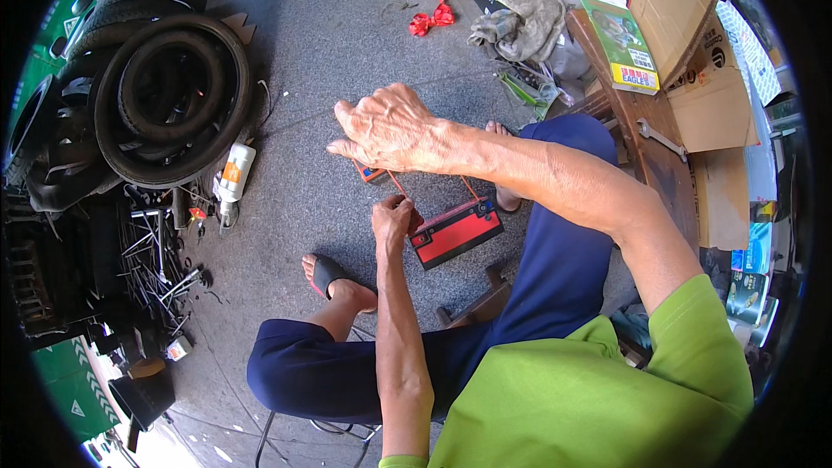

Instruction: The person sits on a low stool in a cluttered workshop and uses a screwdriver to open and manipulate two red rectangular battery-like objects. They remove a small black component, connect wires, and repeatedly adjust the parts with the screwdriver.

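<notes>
A seated person's right hand (390,132) hovers, fingers curled, over a red and black battery (457,232) on the floor between the feet; the left hand (393,215) pinches a thin red strap (399,185). A slipped grip could tip the battery.

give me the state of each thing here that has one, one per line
left hand: closed, pinching a thin red strap at the battery
right hand: knuckles up, fingers curled over a small red piece
red and black battery: on the ground, tilted, straps attached
tyres: stacked, lying flat
white bottle: lying on its side
cardboard box: open
grey rag: crumpled
</notes>
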A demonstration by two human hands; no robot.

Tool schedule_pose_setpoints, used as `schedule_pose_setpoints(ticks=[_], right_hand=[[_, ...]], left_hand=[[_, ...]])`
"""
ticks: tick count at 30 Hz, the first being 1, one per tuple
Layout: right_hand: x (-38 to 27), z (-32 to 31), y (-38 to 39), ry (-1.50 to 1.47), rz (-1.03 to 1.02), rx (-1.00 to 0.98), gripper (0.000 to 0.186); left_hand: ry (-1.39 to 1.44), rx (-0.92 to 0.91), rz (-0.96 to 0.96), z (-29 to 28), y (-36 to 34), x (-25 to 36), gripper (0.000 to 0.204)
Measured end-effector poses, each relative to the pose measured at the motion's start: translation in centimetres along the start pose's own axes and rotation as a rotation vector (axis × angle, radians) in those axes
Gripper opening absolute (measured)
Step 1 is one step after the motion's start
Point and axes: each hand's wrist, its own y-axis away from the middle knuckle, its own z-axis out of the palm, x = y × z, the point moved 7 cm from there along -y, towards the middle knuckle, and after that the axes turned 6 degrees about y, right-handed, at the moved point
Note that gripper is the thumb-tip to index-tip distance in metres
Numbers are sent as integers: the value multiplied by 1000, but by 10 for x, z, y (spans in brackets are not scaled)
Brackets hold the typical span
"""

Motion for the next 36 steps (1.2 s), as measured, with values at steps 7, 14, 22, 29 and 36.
schedule_pose_setpoints(ticks=[7,14,22,29,36], right_hand=[[-9,-3,10,0,-174,339,42],[-6,-5,5,14,-73,122,38],[-12,-4,9,27,-167,271,41],[-11,-7,8,24,-63,139,41],[-14,-4,9,54,-152,272,42]], left_hand=[[55,-43,-31,-1,-1,-3,15],[80,-33,-64,-3,2,-2,16],[92,-108,-50,-3,4,8,17],[93,-120,-60,-2,-1,-3,15],[54,-88,-39,-1,-3,-10,13]])
